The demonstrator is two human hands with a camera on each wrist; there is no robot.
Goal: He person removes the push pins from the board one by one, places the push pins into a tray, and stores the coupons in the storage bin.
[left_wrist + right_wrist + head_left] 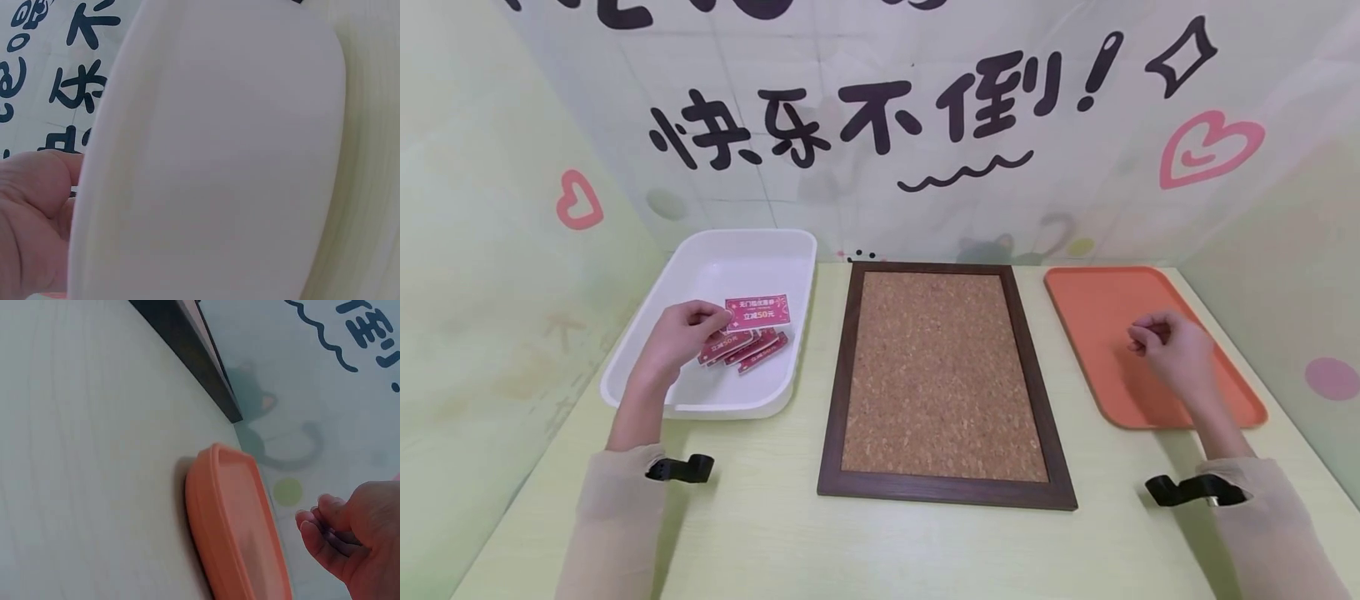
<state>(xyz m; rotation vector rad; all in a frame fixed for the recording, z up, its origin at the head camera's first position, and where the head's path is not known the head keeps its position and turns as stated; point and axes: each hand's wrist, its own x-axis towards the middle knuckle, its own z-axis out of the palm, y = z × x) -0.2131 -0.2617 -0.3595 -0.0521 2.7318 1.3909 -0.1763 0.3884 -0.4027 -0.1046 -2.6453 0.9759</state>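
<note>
A pink coupon with white and yellow print is pinched between the thumb and fingers of my left hand. It stands out to the right of the fingertips, over the white tub. Beneath it, several more coupons lie overlapping in the tub. In the left wrist view, the tub's wall hides the left fingertips and the coupon. Over the orange tray is my right hand, its fingers curled with the thumb close to them. Nothing shows between those fingertips in the right wrist view.
A cork board in a dark wooden frame lies flat on the pale table, between tub and tray. Behind them rises a printed backdrop. Side walls stand to the left and right.
</note>
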